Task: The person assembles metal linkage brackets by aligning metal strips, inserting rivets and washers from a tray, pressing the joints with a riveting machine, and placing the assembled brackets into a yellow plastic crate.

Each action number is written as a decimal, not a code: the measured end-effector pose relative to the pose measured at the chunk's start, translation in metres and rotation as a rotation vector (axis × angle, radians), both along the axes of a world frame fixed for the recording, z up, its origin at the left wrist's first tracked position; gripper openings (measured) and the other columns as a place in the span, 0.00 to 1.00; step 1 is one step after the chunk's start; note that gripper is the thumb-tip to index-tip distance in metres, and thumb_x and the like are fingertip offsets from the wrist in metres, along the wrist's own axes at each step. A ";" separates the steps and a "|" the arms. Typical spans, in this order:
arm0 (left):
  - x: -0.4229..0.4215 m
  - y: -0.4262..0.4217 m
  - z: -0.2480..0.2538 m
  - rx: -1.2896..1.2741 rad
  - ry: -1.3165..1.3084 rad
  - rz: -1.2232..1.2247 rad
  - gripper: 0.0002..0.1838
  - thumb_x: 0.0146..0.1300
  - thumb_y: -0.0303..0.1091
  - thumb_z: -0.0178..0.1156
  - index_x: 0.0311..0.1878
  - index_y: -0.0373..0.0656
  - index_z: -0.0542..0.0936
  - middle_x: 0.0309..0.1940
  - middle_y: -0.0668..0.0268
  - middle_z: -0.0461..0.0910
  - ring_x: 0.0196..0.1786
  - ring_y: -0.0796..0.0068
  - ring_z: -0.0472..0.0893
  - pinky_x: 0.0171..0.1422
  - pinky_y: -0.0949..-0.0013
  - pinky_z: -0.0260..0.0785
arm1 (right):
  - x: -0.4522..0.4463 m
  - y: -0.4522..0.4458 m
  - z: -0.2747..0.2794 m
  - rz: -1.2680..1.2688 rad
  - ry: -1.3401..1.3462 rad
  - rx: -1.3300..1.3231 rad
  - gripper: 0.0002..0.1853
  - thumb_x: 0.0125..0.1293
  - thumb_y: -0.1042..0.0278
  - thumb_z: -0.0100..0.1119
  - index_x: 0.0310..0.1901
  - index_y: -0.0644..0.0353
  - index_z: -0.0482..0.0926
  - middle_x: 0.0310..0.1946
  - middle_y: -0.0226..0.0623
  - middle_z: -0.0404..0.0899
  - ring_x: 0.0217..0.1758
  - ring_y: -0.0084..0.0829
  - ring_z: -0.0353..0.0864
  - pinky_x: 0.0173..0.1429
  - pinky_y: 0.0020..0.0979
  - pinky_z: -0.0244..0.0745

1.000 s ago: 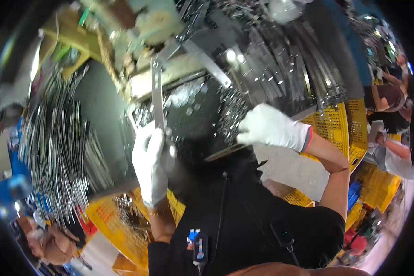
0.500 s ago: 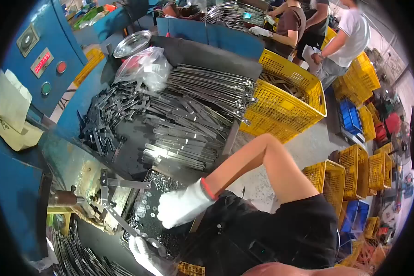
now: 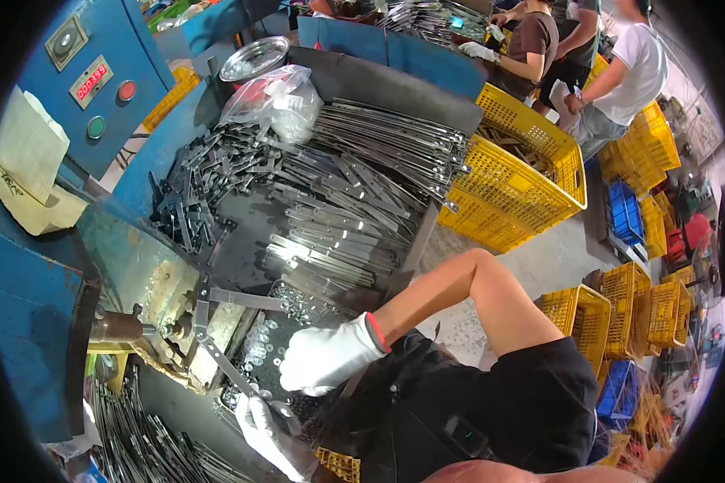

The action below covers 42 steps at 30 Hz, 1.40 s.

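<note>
My left hand (image 3: 270,439), in a white glove, is closed around the lower end of a jointed metal strip (image 3: 227,364). That strip runs up to the machine's tooling, where it meets other flat metal bars (image 3: 246,299). My right hand (image 3: 326,360), also gloved in white with a red cuff, is over a tray (image 3: 255,318) of small metal parts. Its fingers are curled in, and whatever they hold is hidden. Washers (image 3: 258,346) lie in the tray just left of this hand.
Ahead is a blue machine with a red counter display (image 3: 91,81). Metal strips (image 3: 346,217) cover the bench, beside a plastic bag (image 3: 278,105) and a metal bowl (image 3: 254,60). More strips (image 3: 141,427) lie lower left. Yellow crates (image 3: 515,177) and co-workers (image 3: 532,44) are beyond.
The whole view has shifted, so the scene sits a little further right. A dark strip now angles upward from the tooling joint. My right hand stays over the tray; my left keeps its hold.
</note>
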<state>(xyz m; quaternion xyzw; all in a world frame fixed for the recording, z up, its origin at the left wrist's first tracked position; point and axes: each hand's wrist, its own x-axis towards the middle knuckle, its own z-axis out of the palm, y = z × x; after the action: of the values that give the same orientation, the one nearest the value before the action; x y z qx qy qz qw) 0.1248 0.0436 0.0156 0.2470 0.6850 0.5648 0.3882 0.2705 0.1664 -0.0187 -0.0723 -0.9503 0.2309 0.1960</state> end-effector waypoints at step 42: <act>0.002 0.004 -0.005 0.060 -0.242 -0.048 0.15 0.75 0.40 0.50 0.51 0.37 0.76 0.38 0.69 0.73 0.29 0.88 0.70 0.23 0.85 0.57 | 0.105 0.094 -0.083 -1.137 -0.522 0.409 0.12 0.57 0.57 0.67 0.32 0.55 0.78 0.31 0.38 0.76 0.32 0.42 0.81 0.30 0.41 0.75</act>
<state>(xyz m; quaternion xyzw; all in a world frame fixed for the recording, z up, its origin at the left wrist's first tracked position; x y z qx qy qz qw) 0.1264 0.0477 0.0101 0.2047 0.6100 0.6011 0.4739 0.3755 0.2601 -0.1018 -0.5779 -0.8052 -0.1189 0.0604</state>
